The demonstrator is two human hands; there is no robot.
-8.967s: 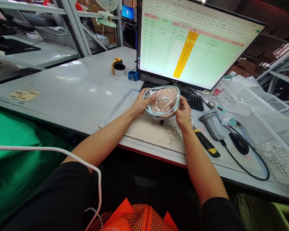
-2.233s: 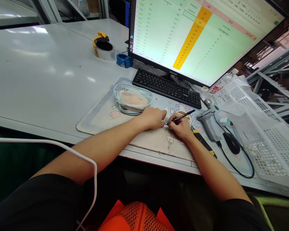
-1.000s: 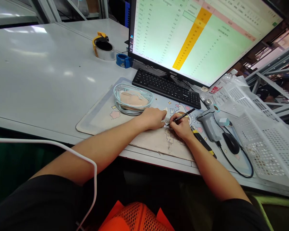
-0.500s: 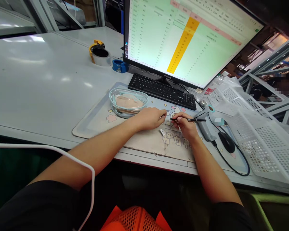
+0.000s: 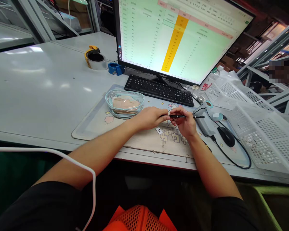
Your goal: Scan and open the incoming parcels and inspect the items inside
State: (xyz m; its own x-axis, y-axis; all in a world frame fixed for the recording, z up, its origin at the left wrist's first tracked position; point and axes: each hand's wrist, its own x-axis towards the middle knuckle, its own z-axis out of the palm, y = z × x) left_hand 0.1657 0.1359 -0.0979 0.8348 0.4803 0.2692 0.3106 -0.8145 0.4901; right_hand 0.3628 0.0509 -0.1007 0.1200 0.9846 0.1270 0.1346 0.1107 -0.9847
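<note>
My right hand (image 5: 186,123) grips a slim black pen (image 5: 198,117), which lies almost level across its fingers and sticks out to the right. Fingers and thumb of my left hand (image 5: 151,117) are pinched on the pen's left end, where a dark piece shows between them; whether this is a separate cap I cannot tell. Both hands are close together above a printed desk mat (image 5: 139,141). Just below them a small white label (image 5: 159,130) with dark marks lies on the mat. Left of my left hand sits a clear pouch (image 5: 125,104) with pale blue edging and beige contents.
Behind the hands stand a black keyboard (image 5: 159,89) and a monitor (image 5: 144,41). To the right are a grey corded device (image 5: 203,126), a black mouse (image 5: 225,136) and white perforated baskets (image 5: 262,141). Tape in a yellow dispenser (image 5: 96,61) and a blue ring (image 5: 115,69) sit at back left.
The gap between my hands has closed, and the pen's left end has met my left fingers. The pen has turned more level. The whole view has shifted slightly.
</note>
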